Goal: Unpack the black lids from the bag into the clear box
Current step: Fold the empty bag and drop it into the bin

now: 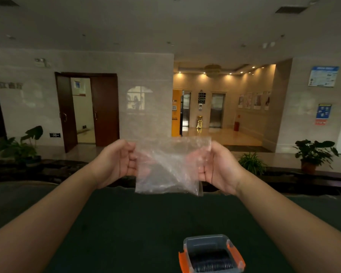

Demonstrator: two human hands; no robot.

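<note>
Since the black lids [212,266] lie stacked in the clear box [212,251] on the desk [126,223], unpacking seems done, and the seemingly empty bag [167,166], pinched taut by the fingers of left hand [114,164] and right hand [219,166], likely just needs discarding.

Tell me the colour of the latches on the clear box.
Orange: the latches on the clear box show best in the head view, bottom centre.

L hand [117,162] fingers curled, pinching | R hand [218,166] same (palms inward) | both arms out fwd
</note>
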